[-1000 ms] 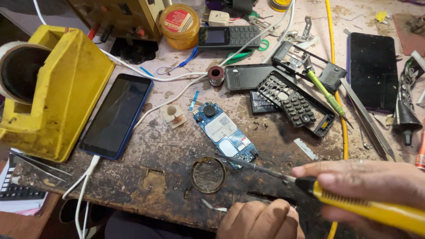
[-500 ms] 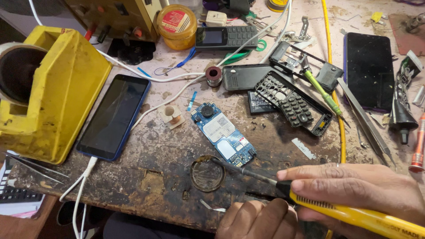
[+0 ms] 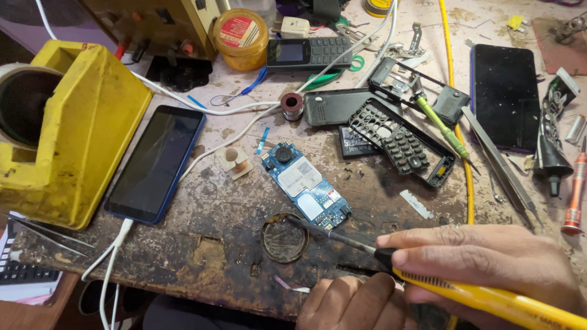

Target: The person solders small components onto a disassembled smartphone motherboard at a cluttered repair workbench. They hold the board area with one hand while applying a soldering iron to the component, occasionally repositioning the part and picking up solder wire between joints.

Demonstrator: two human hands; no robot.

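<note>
My right hand [image 3: 489,256] grips a yellow-handled soldering iron [image 3: 483,296]. Its dark metal tip [image 3: 299,221] rests at the upper rim of a small round tin [image 3: 284,238] on the worn bench. Just beyond the tin lies a bare blue phone circuit board [image 3: 306,186], set diagonally. My left hand [image 3: 351,302] rests at the bench's near edge with its fingers curled, right under the iron's shaft. It holds nothing that I can see.
A yellow stand [image 3: 79,131] fills the left. Beside it lies a smartphone [image 3: 156,162] on a white cable. A phone keypad frame [image 3: 400,140], back cover [image 3: 333,105], keypad phone [image 3: 309,52], green screwdriver [image 3: 440,125], tweezers [image 3: 501,168], another smartphone [image 3: 504,95] and a yellow jar [image 3: 240,36] lie behind.
My right hand has moved left with the soldering iron, bringing the tip over to the round tin's rim. My left hand has stayed at the bench edge.
</note>
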